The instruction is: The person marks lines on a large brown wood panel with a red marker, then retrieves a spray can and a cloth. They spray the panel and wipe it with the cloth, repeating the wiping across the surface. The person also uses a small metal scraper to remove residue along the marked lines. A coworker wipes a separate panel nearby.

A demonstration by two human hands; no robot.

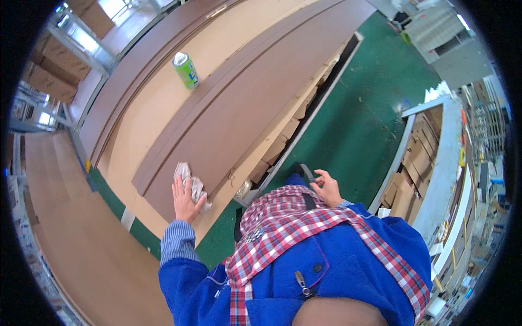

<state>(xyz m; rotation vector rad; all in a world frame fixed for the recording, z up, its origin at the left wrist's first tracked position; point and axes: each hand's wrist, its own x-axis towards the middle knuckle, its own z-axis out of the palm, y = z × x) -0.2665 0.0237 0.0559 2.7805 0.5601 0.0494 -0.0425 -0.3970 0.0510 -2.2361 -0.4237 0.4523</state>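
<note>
My left hand point(184, 202) lies with fingers stretched out on a crumpled white cloth point(197, 190) near the near end of a long brown panel point(234, 119). The panel has a groove along one side and rests on a wider tan board point(147, 114). My right hand point(327, 189) is raised beside my checked apron, fingers loosely bent and apart, close to a dark narrow object point(305, 173) whose kind I cannot make out; nothing is visible in its grip. A green spray can with a white top point(186, 70) stands on the tan board, beyond the cloth.
Another brown panel point(103, 125) runs along the far side. Brown boards point(65, 206) fill the left. A metal-framed cart holding cardboard point(408, 174) stands at the right on the green floor point(364, 98). Stacked cartons point(60, 70) are at the upper left.
</note>
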